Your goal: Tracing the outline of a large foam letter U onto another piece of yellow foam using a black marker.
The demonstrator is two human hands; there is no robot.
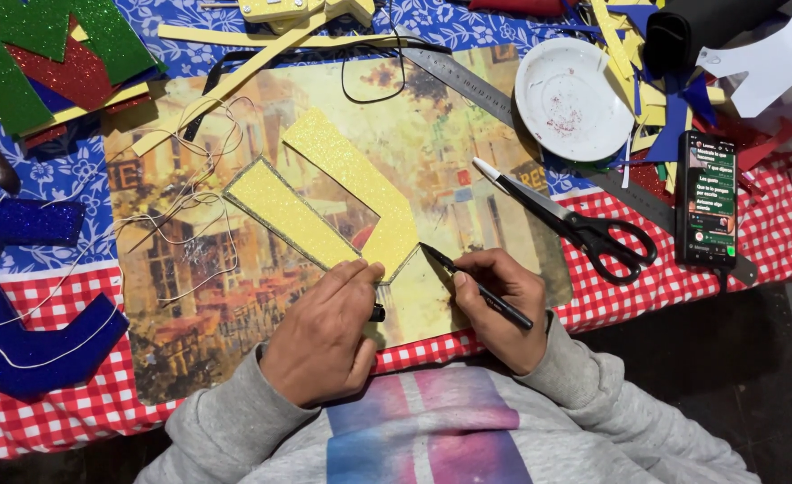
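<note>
A yellow glitter foam letter [342,202], shaped like a V, lies on a picture placemat [190,296] in the middle of the table. My left hand [324,336] rests flat on the mat, its fingertips pressing the lower tip of the letter. A small black cap pokes out beside that hand's thumb. My right hand [499,305] grips a black pen [476,285], whose tip points at the mat just right of the letter's lower corner.
Black-handled scissors [566,220] lie right of the pen, a lit phone [709,199] beyond them. A white plate [571,99] and a metal ruler [467,79] sit behind. A blue glitter letter [19,305], green and red foam shapes [46,54] and loose string [190,206] are at left.
</note>
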